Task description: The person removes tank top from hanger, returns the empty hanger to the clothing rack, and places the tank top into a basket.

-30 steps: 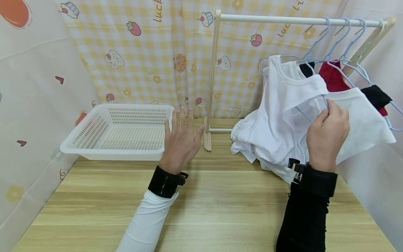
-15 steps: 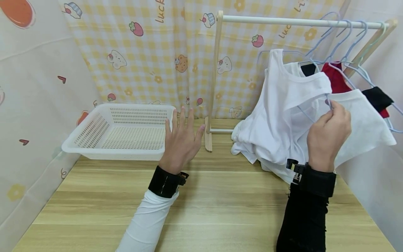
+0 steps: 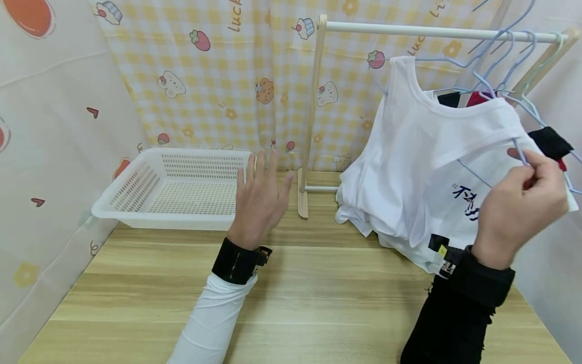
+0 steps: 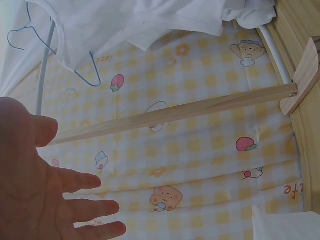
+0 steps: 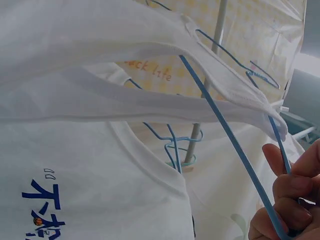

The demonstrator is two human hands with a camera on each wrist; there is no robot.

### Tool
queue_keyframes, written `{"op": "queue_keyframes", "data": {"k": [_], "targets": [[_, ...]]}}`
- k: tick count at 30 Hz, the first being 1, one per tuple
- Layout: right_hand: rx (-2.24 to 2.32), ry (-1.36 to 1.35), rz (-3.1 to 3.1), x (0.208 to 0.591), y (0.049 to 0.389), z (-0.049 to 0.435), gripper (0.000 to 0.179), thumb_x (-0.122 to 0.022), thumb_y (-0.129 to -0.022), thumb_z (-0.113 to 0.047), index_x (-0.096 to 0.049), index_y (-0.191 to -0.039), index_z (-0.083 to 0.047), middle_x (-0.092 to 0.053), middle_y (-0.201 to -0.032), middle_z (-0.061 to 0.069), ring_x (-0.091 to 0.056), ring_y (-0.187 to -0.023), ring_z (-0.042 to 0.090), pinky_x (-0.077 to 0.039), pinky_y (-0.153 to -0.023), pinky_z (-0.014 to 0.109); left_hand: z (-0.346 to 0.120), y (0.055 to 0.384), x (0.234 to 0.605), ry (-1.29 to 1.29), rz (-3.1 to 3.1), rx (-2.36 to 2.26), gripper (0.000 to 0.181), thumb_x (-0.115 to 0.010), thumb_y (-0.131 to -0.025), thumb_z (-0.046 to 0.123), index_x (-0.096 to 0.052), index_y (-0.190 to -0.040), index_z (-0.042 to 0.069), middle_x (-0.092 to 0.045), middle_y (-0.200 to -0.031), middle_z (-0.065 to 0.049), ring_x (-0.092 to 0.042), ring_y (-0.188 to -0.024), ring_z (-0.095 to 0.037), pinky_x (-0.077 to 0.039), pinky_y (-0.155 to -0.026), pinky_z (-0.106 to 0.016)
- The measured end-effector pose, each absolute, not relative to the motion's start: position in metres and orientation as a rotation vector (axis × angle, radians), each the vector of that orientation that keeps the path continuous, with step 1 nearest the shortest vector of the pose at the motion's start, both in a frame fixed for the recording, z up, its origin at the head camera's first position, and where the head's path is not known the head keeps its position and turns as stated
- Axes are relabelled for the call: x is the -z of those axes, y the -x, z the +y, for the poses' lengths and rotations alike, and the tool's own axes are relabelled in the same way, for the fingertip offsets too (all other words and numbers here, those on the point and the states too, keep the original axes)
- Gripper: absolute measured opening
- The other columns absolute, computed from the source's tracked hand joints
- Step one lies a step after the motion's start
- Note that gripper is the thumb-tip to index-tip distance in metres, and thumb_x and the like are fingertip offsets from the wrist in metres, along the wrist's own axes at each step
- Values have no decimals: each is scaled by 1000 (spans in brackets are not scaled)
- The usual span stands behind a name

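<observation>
My right hand (image 3: 523, 202) pinches the lower right corner of a blue wire hanger (image 5: 230, 135), with the fingers curled round the wire. From this hanger hangs a white tank top (image 3: 404, 146); its far shoulder is over the hanger's left arm. The hanger's hook stands free above the rack's rod. Behind it, a white shirt with dark printed characters (image 3: 468, 199) shows. My left hand (image 3: 259, 202) has straight, spread fingers and holds nothing. It is beside the right end of a white plastic basket (image 3: 163, 222), in front of that rim in the head view.
A clothes rack with a white rod (image 3: 400, 29) and a wooden post (image 3: 313, 101) stands at the back right. More hangers carry black (image 3: 551, 142) and red garments on it. Wooden tabletop (image 3: 318, 303) extends in front; a checked curtain (image 3: 227, 65) hangs behind.
My right hand has moved right with the hanger. Its hook has come up off the rod, and the tank top has risen, uncovering the printed shirt behind. The left hand stays nearly still.
</observation>
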State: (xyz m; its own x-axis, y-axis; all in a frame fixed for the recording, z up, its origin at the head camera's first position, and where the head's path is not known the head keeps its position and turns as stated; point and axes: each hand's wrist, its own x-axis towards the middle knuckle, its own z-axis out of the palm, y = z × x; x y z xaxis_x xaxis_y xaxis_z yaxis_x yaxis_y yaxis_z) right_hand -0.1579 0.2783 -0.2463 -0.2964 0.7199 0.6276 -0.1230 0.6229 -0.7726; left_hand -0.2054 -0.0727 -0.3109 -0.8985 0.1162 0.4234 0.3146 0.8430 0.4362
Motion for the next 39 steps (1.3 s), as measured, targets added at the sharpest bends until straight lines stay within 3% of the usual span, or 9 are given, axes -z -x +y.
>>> {"op": "queue_keyframes", "data": {"k": [5,10,14,17,19,22,26,30,39], "targets": [[-1007,566,-1573,240,142,282,37,-45,-114,-15,-78,-107,-29,-65,-98,-32,-45,-83,-6,-32,-76,13,-75,204,307,335,-2540,761,68,-36,-117,45,-27,-169,3,-28,-173,-30,-22,-164,-47,-13,-132,-71],[-1106,526,-1483,236,135,280,40,-47,-113,-13,-76,-92,-31,-66,-85,-28,-54,-96,-2,-33,-91,17,-76,199,301,367,-2386,768,66,-42,-116,41,-33,-166,-2,-38,-168,-28,-34,-159,-45,-22,-132,-65],[-1186,407,-1493,235,134,271,47,-46,-110,-6,-73,-80,-31,-65,-77,-25,-51,-88,3,-37,-94,19,-74,191,293,409,-2245,809,64,-45,-115,38,-35,-164,-2,-38,-169,-26,-34,-160,-43,-23,-133,-61],[-1269,262,-1557,234,135,261,48,-46,-106,-1,-78,-78,-21,-69,-74,-20,-45,-65,7,-37,-70,16,-72,182,285,449,-2125,834,63,-48,-114,36,-38,-164,-1,-37,-170,-25,-32,-162,-41,-23,-134,-57],[-1350,148,-1622,235,135,251,45,-46,-103,0,-81,-78,-11,-74,-74,-12,-36,-51,11,-23,-53,20,-70,176,280,482,-2049,832,62,-49,-113,36,-40,-163,-1,-39,-170,-25,-32,-162,-40,-24,-135,-54],[-1418,-33,-1776,236,136,234,40,-46,-102,2,-82,-85,-2,-78,-78,-6,-28,-45,13,-15,-47,28,-69,168,274,537,-1953,818,61,-51,-113,35,-43,-160,-4,-45,-166,-26,-37,-160,-39,-27,-134,-52],[-1402,-227,-1952,239,138,212,36,-47,-102,3,-81,-89,-1,-77,-80,-7,-28,-48,12,-23,-51,28,-68,159,269,563,-1905,803,59,-51,-114,37,-48,-156,-4,-62,-150,-22,-61,-140,-36,-49,-118,-52],[-1391,-333,-2054,242,141,196,34,-48,-103,3,-79,-91,-1,-76,-82,-12,-28,-46,12,-24,-47,28,-68,154,267,566,-1893,797,42,-55,-114,26,-62,-140,-6,-77,-125,-17,-77,-102,-32,-63,-86,-47],[-1212,-416,-2209,249,151,193,29,-53,-103,0,-81,-95,-4,-72,-83,-16,-50,-64,6,-37,-60,21,-79,156,265,611,-1913,1028,20,-63,-110,11,-70,-106,-8,-73,-86,-15,-71,-77,-23,-51,-65,-26]]}}
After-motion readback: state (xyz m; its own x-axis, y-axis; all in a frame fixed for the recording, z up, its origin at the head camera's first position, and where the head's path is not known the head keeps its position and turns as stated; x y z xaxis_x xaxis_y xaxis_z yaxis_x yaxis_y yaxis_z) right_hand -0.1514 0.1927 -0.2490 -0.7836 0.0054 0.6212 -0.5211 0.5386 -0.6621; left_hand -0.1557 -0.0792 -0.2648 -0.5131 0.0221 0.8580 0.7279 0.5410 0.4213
